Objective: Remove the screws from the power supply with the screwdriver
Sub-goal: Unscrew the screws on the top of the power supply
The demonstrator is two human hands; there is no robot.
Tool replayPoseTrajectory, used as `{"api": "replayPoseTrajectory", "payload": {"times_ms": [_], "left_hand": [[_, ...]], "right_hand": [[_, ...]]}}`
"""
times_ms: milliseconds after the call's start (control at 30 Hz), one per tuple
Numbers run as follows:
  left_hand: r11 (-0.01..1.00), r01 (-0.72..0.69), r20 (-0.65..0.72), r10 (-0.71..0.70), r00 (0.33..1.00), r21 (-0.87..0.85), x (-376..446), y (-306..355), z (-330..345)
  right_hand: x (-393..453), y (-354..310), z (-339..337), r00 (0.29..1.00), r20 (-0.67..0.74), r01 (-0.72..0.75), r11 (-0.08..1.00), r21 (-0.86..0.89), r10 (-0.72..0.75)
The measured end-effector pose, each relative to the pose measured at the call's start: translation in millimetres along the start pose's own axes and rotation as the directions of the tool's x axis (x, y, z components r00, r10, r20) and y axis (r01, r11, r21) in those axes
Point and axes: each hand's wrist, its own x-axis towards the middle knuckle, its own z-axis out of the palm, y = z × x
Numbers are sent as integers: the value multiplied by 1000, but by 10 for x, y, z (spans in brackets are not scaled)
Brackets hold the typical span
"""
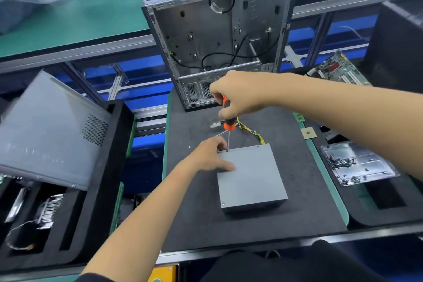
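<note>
At the frame's centre, the power supply is steadied on the tabletop by the left hand, thumb pressed on top, while the screwdriver is gripped upright by the right hand so its tip meets a far-edge screw.

The power supply is plain grey, with yellow wires. The screwdriver handle is orange and black. A dark grey mat covers the green bench.

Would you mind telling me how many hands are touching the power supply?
1: the left hand rests on the power supply's far-left corner; the right hand holds the screwdriver.
</note>
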Motion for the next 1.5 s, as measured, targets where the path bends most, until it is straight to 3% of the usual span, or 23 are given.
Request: {"api": "replayPoseTrajectory", "payload": {"times_ms": [167, 400, 733, 900, 1333, 1500], "left_hand": [[997, 72, -28, -71, 997, 40, -17, 60, 34], [977, 186, 43, -191, 981, 101, 53, 164, -41], [977, 163, -39, -159, 986, 138, -29, 134, -26], [986, 125, -74, -117, 990, 114, -40, 106, -11], [974, 168, 43, -176, 983, 153, 45, 166, -97], [995, 89, 7, -89, 996, 42, 14, 75, -124]], "right_hand": [[-19, 21, 0, 1000, 2, -10, 1000, -2, 10], [-47, -13, 18, 1000, -17, -9, 1000, -14, 9], [-117, 25, -15, 994, -92, -57, 998, 1, 57], [-129, -8, 6, 997, -58, -56, 998, 0, 56], [-89, -69, 99, 999, -27, -43, 996, -83, 41], [-93, -87, 95, 999, -34, 4, 996, -89, -7]]}}
